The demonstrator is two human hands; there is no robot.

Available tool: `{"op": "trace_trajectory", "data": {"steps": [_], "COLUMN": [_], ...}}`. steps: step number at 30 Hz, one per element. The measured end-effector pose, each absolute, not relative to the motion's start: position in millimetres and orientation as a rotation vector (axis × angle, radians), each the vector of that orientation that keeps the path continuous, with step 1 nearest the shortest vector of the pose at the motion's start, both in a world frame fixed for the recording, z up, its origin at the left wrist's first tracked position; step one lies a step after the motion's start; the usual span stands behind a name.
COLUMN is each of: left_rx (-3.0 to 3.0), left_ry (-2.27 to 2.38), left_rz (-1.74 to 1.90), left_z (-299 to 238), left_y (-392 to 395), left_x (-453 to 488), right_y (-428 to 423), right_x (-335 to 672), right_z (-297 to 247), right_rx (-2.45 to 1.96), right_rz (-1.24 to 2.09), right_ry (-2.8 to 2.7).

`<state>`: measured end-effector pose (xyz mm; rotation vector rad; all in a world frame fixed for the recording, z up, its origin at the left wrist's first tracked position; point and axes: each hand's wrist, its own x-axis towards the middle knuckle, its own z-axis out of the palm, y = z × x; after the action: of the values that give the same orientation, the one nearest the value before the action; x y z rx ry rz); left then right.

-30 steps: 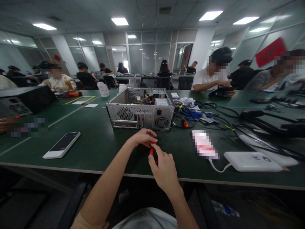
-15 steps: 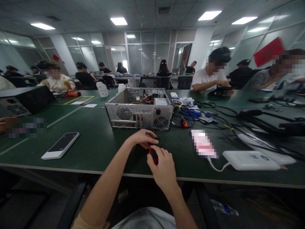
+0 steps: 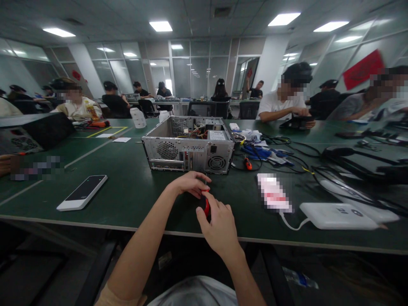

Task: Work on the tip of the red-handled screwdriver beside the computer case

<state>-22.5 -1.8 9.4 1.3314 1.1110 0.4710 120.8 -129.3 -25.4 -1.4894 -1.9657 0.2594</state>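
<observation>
Right by the near edge of the green table [image 3: 134,195], both hands are working in a small clear patch; the right hand [image 3: 219,219] is wrapped around a red-and-black screwdriver [image 3: 207,207], thumb on one side and fingers over the other; the left hand [image 3: 187,184] is curved around the far end of it, but I honestly can't tell if its fingers are pinching anything. Elbow room's decent: bare tabletop runs left as far as the white device with the dark screen [image 3: 82,193], and there's a gap on the right before the phone [image 3: 274,193], which is cabled to a white power bank [image 3: 338,215]; straight ahead it's tight, since the open computer case [image 3: 200,160] sits just past the left hand, back panel facing the person; off its right side there's an orange-handled tool [image 3: 247,164] and a blue bundle [image 3: 259,152] crowding things. Compared with half a second ago, the left fingers sit closer to the handle, and more of its red shows where black faced up; the right hand has the same hold, and the case hasn't budged.
</observation>
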Motion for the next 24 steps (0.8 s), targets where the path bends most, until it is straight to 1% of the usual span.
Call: {"op": "trace_trajectory", "data": {"steps": [6,15,24], "left_rx": [1.316,1.436,1.398], "left_ry": [1.094,1.248,1.208], "left_rz": [0.479,0.492,0.505], "left_z": [6.1,5.4,3.2], "left_y": [0.8,0.5,0.6], "left_x": [-21.9,-19.5,-18.1], "right_y": [-130.3,-129.2,-127.3], "right_x": [122.4,120.0,120.4], "right_z": [-28.1,-29.0,-32.2], "right_rx": [-1.460,-1.469,-1.451], "right_rz": [0.342,0.289,0.231], "right_ry": [-1.880,-1.813,-1.843]}}
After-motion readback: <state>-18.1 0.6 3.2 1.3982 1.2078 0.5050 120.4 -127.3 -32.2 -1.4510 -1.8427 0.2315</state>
